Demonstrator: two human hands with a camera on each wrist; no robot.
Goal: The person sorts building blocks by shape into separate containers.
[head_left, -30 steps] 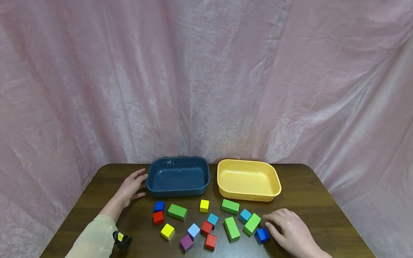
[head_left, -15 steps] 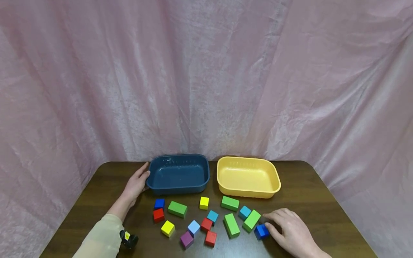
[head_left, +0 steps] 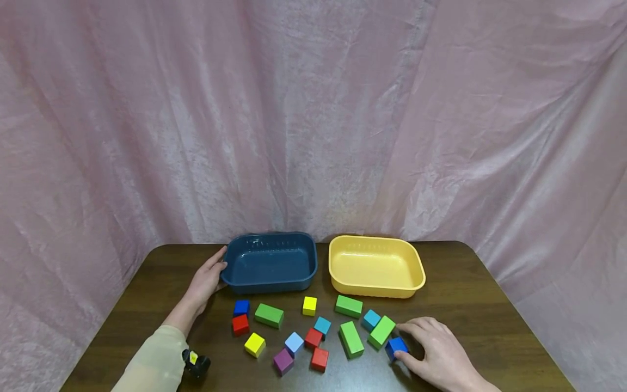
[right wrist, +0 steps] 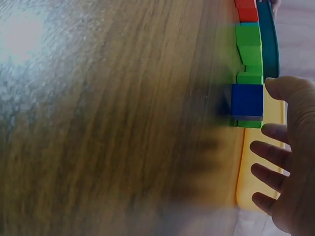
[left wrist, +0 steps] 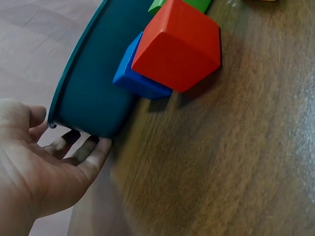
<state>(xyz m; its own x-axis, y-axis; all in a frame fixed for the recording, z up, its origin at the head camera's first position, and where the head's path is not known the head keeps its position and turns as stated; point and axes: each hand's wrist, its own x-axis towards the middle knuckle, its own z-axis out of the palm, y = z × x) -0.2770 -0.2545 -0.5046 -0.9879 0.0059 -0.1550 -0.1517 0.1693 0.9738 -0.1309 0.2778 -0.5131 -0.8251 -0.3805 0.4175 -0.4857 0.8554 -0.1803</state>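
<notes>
My left hand (head_left: 206, 282) rests at the left end of a dark blue tub (head_left: 271, 287). In the left wrist view its fingers (left wrist: 93, 160) lie against the tub's end wall, with the thumb beside the rim. On the right, my right hand (head_left: 436, 348) is spread around a blue cube (head_left: 395, 347), the thumb at its near side. In the right wrist view the fingers (right wrist: 270, 155) stand apart from that cube, and the thumb tip is close to its upper corner. A green block (head_left: 382, 332) and a light blue cube (head_left: 371, 320) lie just left of this hand.
A yellow tub (head_left: 377, 291) stands right of the blue one, both with bare floors. Between the hands lie several blocks, among them a purple cube (head_left: 283, 362), a red cube (head_left: 320, 359) and a yellow cube (head_left: 254, 345). A pink curtain (head_left: 313, 120) hangs behind the table.
My left hand has moved right and forward to meet the blue tub's end. My right thumb has come in from beside the blue cube to its near side.
</notes>
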